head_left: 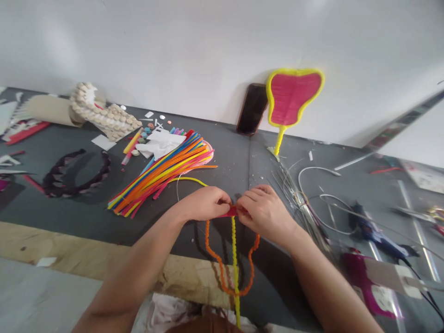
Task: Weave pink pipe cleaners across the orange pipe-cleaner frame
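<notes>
My left hand (207,203) and my right hand (265,210) are close together near the table's front, both with fingers pinched. Between them runs a short red strip (228,212), probably pipe cleaner, at the top of a frame. Below my hands hangs the frame's curved orange outline (218,259), with a twisted yellow stem (235,252) down its middle and past its lower edge. My fingers cover the frame's upper part. Beyond my left hand lies a bundle of coloured pipe cleaners (163,178), and a yellow one (190,179) reaches toward that hand.
A pink paddle shape with yellow edging (294,97) leans on the wall beside a phone (252,109). Wires (303,208), a glue gun (376,231), a pink power strip (371,282) and scissors (414,212) lie right. A dark headband (76,175) lies left.
</notes>
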Available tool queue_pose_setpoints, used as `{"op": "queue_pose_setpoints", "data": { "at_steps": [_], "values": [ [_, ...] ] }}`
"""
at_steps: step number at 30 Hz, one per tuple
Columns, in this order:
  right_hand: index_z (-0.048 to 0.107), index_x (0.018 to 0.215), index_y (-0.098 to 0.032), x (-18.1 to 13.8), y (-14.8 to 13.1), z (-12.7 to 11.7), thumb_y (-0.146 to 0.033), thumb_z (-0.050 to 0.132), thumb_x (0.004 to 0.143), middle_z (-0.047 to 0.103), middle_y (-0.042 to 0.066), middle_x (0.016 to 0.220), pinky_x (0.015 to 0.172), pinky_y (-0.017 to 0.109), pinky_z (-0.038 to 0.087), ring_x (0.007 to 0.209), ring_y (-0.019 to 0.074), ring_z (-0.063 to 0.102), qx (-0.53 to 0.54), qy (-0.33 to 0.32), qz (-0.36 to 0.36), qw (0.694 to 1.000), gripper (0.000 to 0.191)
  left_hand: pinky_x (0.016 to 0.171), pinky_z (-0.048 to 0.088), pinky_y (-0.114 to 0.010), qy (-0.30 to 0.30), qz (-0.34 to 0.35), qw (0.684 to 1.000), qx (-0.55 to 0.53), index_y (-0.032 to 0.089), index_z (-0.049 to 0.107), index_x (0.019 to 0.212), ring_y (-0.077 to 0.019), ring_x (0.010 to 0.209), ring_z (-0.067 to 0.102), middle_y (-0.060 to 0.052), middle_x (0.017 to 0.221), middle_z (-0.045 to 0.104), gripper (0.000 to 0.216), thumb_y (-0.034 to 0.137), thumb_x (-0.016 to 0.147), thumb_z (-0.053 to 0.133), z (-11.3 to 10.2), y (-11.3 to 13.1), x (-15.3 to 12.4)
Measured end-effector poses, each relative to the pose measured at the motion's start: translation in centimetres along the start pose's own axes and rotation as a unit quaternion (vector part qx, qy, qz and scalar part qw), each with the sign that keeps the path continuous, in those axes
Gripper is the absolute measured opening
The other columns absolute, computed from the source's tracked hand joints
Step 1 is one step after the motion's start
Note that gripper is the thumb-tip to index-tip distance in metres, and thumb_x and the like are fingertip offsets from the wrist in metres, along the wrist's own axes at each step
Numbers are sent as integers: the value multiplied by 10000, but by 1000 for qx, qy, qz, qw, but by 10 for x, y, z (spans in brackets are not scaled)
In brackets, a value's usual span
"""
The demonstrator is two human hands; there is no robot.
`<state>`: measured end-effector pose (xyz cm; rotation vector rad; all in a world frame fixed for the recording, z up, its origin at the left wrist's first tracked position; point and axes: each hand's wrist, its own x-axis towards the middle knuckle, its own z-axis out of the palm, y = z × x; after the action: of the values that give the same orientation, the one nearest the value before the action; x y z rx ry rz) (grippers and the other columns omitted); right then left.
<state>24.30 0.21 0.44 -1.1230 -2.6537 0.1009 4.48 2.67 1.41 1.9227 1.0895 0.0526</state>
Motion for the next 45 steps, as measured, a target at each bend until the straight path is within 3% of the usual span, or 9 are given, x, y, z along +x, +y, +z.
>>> {"op": "queue_pose_setpoints", "data": {
  "at_steps": [6,20,31,34,39,45],
  "values": [
    [610,732,-178,0,-1,0,-178,547,842,644,12,695,837,310,332,680,154,554,1,11,-7,1000,127,496,221,-240,4,-32,999,-31,173,630,686,-93,546,329,63,564,381,236,371,753,521,1,1,0],
    [616,726,-183,-1,-7,-6,-191,567,877,643,12,692,754,321,282,682,160,518,-36,-10,-11,999,160,491,221,-245,18,-46,999,-13,166,656,664,-90,524,350,54,546,431,205,292,713,502,2,0,0],
    [609,744,-167,1,-6,1,-184,580,844,621,16,700,779,333,297,698,162,503,-42,28,-67,996,105,496,205,-255,37,-54,997,28,183,594,598,-94,515,359,56,506,416,157,269,691,502,1,7,-1],
    [601,736,-171,1,-7,0,-188,570,855,616,16,696,766,324,299,694,161,500,-37,25,-45,998,124,497,198,-258,35,-43,998,25,180,570,574,-94,513,334,58,497,383,172,284,698,511,1,7,-2],
    [596,706,-185,1,-8,-3,-174,561,841,613,12,683,713,315,295,683,164,500,-33,18,-8,999,140,525,233,-243,33,-8,999,-1,166,614,632,-95,548,361,49,553,449,205,308,733,505,0,3,-3],
    [608,717,-180,0,-7,-5,-173,552,848,623,21,694,704,312,304,695,170,505,-14,26,-11,1000,143,520,259,-227,17,-27,998,-51,166,639,663,-95,561,389,56,565,468,194,337,705,558,0,3,-2]
  ]
}}
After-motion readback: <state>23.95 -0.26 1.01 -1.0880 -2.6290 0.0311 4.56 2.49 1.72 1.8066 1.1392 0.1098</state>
